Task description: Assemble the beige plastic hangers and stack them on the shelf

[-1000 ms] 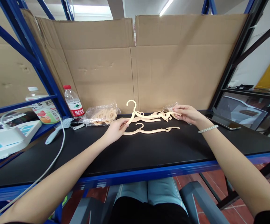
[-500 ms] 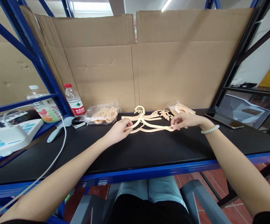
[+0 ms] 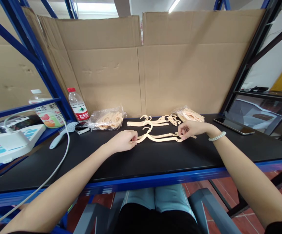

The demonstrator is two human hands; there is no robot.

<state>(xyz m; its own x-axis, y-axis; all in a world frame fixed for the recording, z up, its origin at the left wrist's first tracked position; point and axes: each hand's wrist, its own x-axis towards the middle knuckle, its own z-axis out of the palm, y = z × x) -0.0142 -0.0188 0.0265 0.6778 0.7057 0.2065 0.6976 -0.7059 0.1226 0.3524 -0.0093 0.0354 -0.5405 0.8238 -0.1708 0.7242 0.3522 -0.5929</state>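
A cream plastic clothes hanger [image 3: 161,140] lies low over the black tabletop, its hook pointing away from me. My left hand [image 3: 123,140] is closed round its left end, with the fingertips partly hidden. At the other end, my right hand [image 3: 192,129] pinches the notched tip between thumb and fingers. A second cream bar shows behind the hanger's right arm; I cannot tell whether it is joined. Just beyond, several hanger pieces [image 3: 160,123] lie in a row, with small hook-shaped pieces [image 3: 174,120] at their right.
A clear bag of cream parts [image 3: 106,119] sits at the back left, another open bag [image 3: 189,113] at the back right. A water bottle [image 3: 78,105], a brush [image 3: 62,135] and a white cable [image 3: 64,156] are on the left. A phone [image 3: 233,125] rests at right.
The hanger has come down and toward me, its hook dropping from in front of the row of pieces. Both hands keep their hold; the left has shifted slightly lower.
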